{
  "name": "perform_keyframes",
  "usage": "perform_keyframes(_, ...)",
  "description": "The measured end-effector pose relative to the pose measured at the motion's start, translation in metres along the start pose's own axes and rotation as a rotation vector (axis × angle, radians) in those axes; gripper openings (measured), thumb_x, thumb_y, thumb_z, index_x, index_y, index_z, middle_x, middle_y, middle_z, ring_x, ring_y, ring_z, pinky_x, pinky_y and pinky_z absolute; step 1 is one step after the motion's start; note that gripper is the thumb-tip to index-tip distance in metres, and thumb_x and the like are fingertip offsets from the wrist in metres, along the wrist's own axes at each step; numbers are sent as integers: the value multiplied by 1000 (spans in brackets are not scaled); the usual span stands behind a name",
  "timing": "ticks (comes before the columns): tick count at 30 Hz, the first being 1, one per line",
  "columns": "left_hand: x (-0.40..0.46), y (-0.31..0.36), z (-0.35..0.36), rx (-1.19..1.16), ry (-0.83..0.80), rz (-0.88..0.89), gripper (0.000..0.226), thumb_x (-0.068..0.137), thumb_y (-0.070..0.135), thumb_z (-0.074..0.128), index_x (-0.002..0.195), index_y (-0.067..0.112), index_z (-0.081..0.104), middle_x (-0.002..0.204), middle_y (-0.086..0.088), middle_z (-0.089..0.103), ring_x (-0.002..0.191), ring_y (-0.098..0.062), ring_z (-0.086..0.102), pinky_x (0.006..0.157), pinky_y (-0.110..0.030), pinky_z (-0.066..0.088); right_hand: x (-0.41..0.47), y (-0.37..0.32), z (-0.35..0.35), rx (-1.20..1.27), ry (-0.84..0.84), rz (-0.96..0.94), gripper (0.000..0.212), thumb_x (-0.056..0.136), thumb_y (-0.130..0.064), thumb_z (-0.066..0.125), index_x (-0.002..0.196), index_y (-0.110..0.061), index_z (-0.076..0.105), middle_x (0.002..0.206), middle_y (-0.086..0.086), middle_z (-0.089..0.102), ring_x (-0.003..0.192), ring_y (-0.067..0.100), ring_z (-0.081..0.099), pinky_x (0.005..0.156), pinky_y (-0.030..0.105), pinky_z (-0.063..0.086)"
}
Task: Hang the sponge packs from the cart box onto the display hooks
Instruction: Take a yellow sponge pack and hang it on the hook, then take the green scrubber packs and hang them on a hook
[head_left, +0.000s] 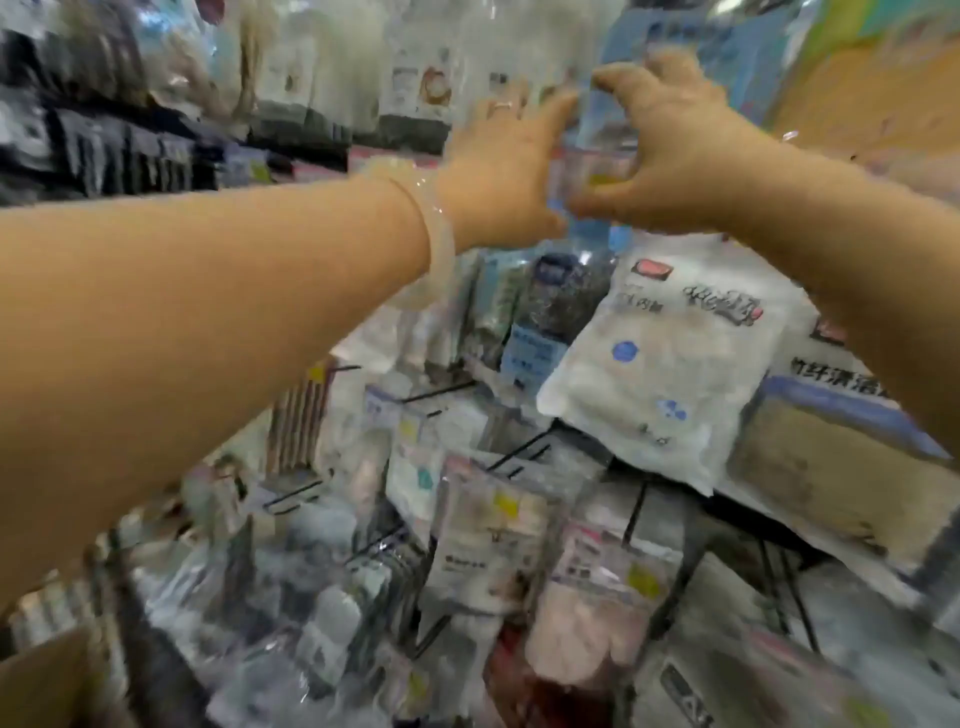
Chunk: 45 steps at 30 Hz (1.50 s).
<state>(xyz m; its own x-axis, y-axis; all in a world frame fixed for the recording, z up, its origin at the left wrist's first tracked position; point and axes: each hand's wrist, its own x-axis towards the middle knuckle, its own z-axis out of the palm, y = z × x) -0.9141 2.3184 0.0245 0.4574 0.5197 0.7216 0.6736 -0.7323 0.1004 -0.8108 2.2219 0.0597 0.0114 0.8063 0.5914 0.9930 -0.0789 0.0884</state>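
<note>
Up high, left hand (498, 161) and right hand (660, 150) grip sponge pack (592, 171).

Both hands, left (498, 161) and right (670, 150), grip a blue sponge pack (597, 171) among hanging goods.

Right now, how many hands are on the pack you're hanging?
2. The left hand holds the blue sponge pack from its left side, and the right hand grips it from the right. The image is blurred, so the exact finger contact and the hook are unclear.
</note>
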Motion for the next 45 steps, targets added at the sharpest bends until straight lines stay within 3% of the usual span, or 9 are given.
perform_keyframes(5, -115, -109, 6, 213, -205, -191, 92, 77, 48, 64, 147, 23, 11, 152, -21, 16, 138, -40, 16, 110, -50, 25, -11, -103, 104, 198, -242, -199, 84, 81, -41, 65, 147, -21, 17, 156, 16, 3, 144, 34, 7, 115, 44, 16)
perform_keyframes(16, -424, -236, 19, 173, -673, -872, 90, 78, 44, 66, 147, 26, 12, 154, -18, 12, 140, -37, 15, 110, -49, 27, -150, -340, 310, 452, -940, -484, 85, 81, -36, 65, 147, -20, 14, 157, 16, -2, 144, 35, 4, 115, 45, 19)
perform_keyframes(23, -582, -242, 59, -24, -834, -1332, 83, 79, 39, 64, 145, 21, 17, 150, -16, 23, 135, -36, 25, 104, -39, 30, -265, -374, 396, 630, -1481, -221, 61, 86, -24, 63, 137, -9, 34, 137, 13, 46, 115, 25, 51, 87, 22, 41)
perform_keyframes(27, -636, -237, 93, -198, -885, -1546, 70, 77, 38, 63, 138, 24, 31, 142, -10, 37, 131, -34, 30, 105, -42, 33, -319, -375, 445, 582, -1695, 114, 39, 87, -26, 62, 118, -5, 50, 116, 13, 55, 102, 25, 57, 85, 30, 43)
perform_keyframes(30, -661, -230, 118, -261, -843, -1655, 76, 78, 37, 65, 141, 17, 27, 140, -11, 37, 129, -34, 34, 105, -43, 36, -336, -377, 467, 560, -1730, 421, 12, 85, -18, 64, 84, -9, 55, 81, 8, 57, 69, 19, 54, 72, 31, 50)
perform_keyframes(34, -668, -231, 139, -224, -742, -1740, 68, 80, 30, 65, 135, 6, 33, 134, -15, 41, 121, -32, 44, 100, -40, 42, -351, -379, 485, 705, -1718, 838, 28, 85, -22, 64, 106, -11, 49, 96, 10, 50, 99, 28, 52, 91, 42, 46)
perform_keyframes(37, -664, -241, 144, -112, -652, -1804, 71, 77, 33, 69, 132, 6, 35, 129, -16, 45, 117, -33, 46, 95, -42, 45, -360, -383, 496, 860, -1622, 1011, 28, 81, -19, 70, 102, -13, 52, 98, 4, 54, 107, 28, 55, 99, 49, 39)
perform_keyframes(41, -669, -259, 145, -131, -624, -1885, 85, 69, 42, 75, 134, 6, 34, 129, -18, 40, 121, -34, 41, 100, -41, 41, -361, -394, 508, 1044, -1387, 974, 50, 73, -1, 74, 116, -9, 50, 110, 8, 65, 95, 25, 63, 83, 44, 52)
perform_keyframes(45, -679, -256, 148, -327, -567, -1885, 90, 72, 29, 75, 142, 18, 19, 133, -19, 33, 121, -33, 41, 100, -39, 41, -358, -410, 519, 1111, -1347, 684, 73, 69, 4, 76, 130, -7, 38, 117, 12, 62, 103, 25, 61, 91, 43, 51)
